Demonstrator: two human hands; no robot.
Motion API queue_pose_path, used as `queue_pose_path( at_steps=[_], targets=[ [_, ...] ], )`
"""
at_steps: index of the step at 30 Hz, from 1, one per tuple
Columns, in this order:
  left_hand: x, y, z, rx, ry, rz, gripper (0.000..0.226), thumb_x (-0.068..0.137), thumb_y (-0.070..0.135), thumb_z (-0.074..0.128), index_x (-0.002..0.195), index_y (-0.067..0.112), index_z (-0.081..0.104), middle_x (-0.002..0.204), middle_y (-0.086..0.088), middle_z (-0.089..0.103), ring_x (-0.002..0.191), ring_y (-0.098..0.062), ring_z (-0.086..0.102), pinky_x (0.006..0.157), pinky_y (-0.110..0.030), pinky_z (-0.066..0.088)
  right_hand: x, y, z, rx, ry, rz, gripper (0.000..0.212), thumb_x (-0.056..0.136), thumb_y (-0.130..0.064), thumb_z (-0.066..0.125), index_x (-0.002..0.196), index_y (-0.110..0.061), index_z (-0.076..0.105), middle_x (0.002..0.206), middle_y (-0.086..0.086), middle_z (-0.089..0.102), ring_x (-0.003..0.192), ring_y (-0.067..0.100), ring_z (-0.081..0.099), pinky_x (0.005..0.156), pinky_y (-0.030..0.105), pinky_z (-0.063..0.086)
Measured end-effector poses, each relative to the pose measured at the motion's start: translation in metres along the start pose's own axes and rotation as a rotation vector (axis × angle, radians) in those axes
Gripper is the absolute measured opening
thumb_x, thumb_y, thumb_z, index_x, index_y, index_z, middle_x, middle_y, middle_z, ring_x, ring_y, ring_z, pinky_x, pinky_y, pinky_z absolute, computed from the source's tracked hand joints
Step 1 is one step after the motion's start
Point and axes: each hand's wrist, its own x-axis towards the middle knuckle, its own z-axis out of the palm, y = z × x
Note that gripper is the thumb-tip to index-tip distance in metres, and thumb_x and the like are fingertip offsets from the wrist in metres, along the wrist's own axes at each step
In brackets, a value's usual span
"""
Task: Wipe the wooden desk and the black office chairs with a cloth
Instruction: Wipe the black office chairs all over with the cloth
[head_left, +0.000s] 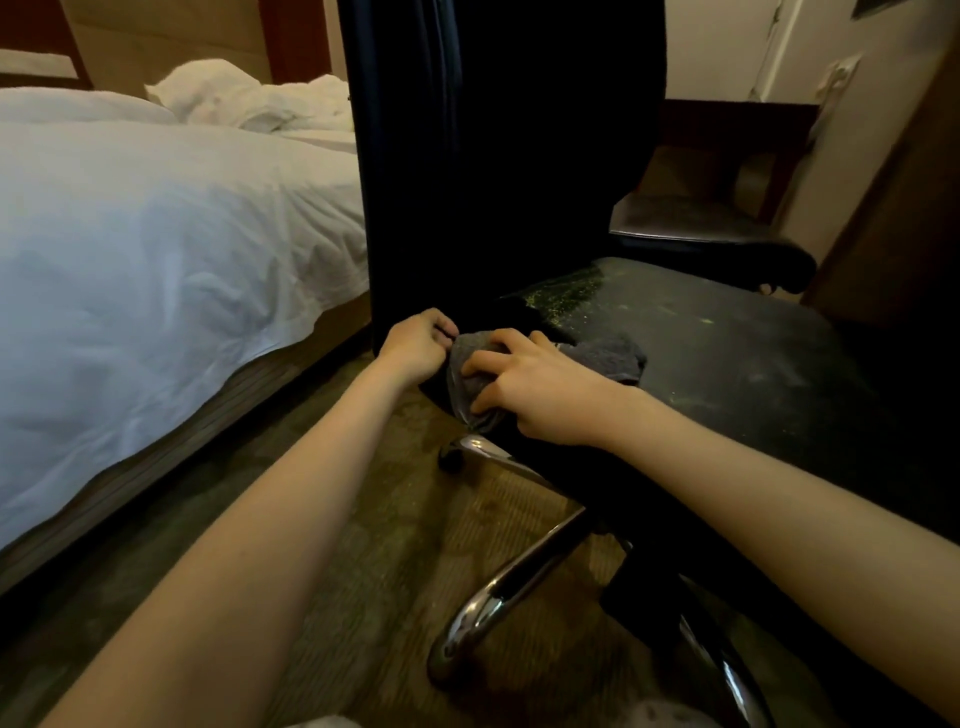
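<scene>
1. Both hands meet on the cloth (608, 358), which lies bunched on the seat (727, 353) at its rear corner, right where the backrest (493, 156) rises just beyond the knuckles.
2. The right hand (535, 389) sits on top with fingers bent and the tips dug into the folds. It grips the cloth rather than lying flat on it, probably to gather it into a firmer pad.
3. The left hand (415, 345) is curled tight beside it and pinches the cloth's left edge. My guess is that it holds the fabric taut while the right hand rebunches it.
4. The cloth is grey, soft and nubbly like terry towelling, and it drapes a little over the seat's edge under the right palm.
5. To the right of the hands the seat is broad, flat and matte black, dulled by a dusty film and pale yellowish speckles (566, 299) just past the fingers, so most of it looks not yet wiped.
6. The backrest is tall, dark and vertically ribbed.
7. Below the wrists, curved chrome legs (519, 571) shine over a coarse brown carpet (363, 519).
8. A second chair (701, 228) stands well beyond the right hand — its seat is greyed with dust too.
9. Left of the left arm is a bed (156, 234) with rumpled white linen.
10. I cannot pick out the desk for sure.
</scene>
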Motion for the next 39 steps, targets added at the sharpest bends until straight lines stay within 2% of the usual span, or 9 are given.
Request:
queue_pose_path(
  at_steps=[5,11,14,17,21,25,30,34,39],
  targets=[
    [0.004,-0.002,0.006,-0.028,-0.032,-0.083,0.022,0.093,0.001,0.046,0.106,0.014,0.059,0.09,0.003,0.052,0.092,-0.025,0.052,0.083,-0.03,0.043,0.0,-0.007,0.0,-0.003,0.016,0.023,0.045,0.094,-0.008,0.045,0.135,-0.025,0.05,0.147,0.002,0.029,0.135,0.033,0.02,0.103,0.049,0.029],
    [0.002,-0.002,0.008,-0.126,-0.004,-0.167,0.024,0.089,0.01,0.06,0.077,0.031,0.056,0.073,0.007,0.046,0.115,-0.041,0.048,0.111,-0.051,0.029,-0.042,0.006,0.005,-0.065,-0.028,-0.066,0.044,0.087,-0.009,0.057,0.129,-0.023,0.057,0.146,0.005,0.036,0.136,0.04,0.021,0.102,0.053,0.032],
    [-0.002,0.009,0.012,-0.095,0.032,-0.183,0.024,0.09,0.013,0.06,0.074,0.031,0.055,0.09,0.0,0.056,0.121,-0.039,0.044,0.112,-0.051,0.023,-0.066,-0.001,0.018,-0.188,0.121,-0.099,0.032,0.063,-0.006,0.081,0.093,-0.016,0.075,0.116,0.013,0.063,0.114,0.05,0.051,0.08,0.062,0.047],
    [-0.008,0.021,0.02,0.045,0.12,-0.193,0.022,0.092,0.015,0.054,0.077,0.03,0.059,0.122,-0.009,0.053,0.125,-0.036,0.035,0.109,-0.052,0.018,-0.052,-0.019,0.009,-0.232,0.078,-0.016,0.028,0.085,-0.011,0.062,0.113,-0.015,0.067,0.129,0.011,0.051,0.124,0.046,0.04,0.091,0.062,0.039],
    [-0.012,0.023,0.02,-0.055,0.138,-0.229,0.03,0.093,0.013,0.052,0.068,0.03,0.053,0.121,-0.013,0.057,0.125,-0.037,0.038,0.113,-0.049,0.018,-0.019,-0.038,0.004,-0.227,0.031,0.088,0.037,0.096,-0.016,0.046,0.133,-0.013,0.05,0.144,0.011,0.033,0.137,0.042,0.02,0.104,0.063,0.026],
    [-0.012,0.015,0.02,0.014,0.13,-0.197,0.03,0.094,0.019,0.052,0.07,0.036,0.055,0.123,-0.01,0.057,0.127,-0.037,0.036,0.113,-0.056,0.015,-0.048,-0.029,0.015,-0.198,0.075,0.022,0.03,0.095,-0.014,0.048,0.123,-0.016,0.059,0.143,0.009,0.037,0.138,0.042,0.019,0.104,0.062,0.025],
    [-0.016,0.025,0.022,0.02,0.159,-0.194,0.029,0.094,0.014,0.05,0.072,0.031,0.055,0.131,-0.012,0.05,0.135,-0.04,0.021,0.113,-0.058,0.005,-0.121,0.005,0.025,-0.075,0.239,-0.162,0.028,0.063,-0.013,0.079,0.089,-0.023,0.074,0.116,0.005,0.064,0.116,0.043,0.053,0.081,0.055,0.049],
    [-0.022,0.034,0.024,0.052,0.184,-0.199,0.024,0.096,0.012,0.045,0.08,0.026,0.057,0.132,-0.013,0.047,0.133,-0.04,0.022,0.108,-0.063,0.008,-0.115,0.019,0.016,0.099,0.192,-0.103,0.046,0.063,-0.009,0.071,0.105,-0.027,0.07,0.129,0.001,0.057,0.121,0.038,0.048,0.08,0.048,0.048],
    [-0.026,0.034,0.025,0.061,0.241,-0.215,0.02,0.095,0.012,0.045,0.089,0.023,0.06,0.127,-0.013,0.05,0.129,-0.039,0.029,0.108,-0.064,0.01,-0.063,0.061,0.023,0.347,0.101,0.177,0.059,0.08,0.003,0.048,0.128,-0.03,0.057,0.146,-0.002,0.039,0.128,0.03,0.037,0.099,0.04,0.039]
  ],
)
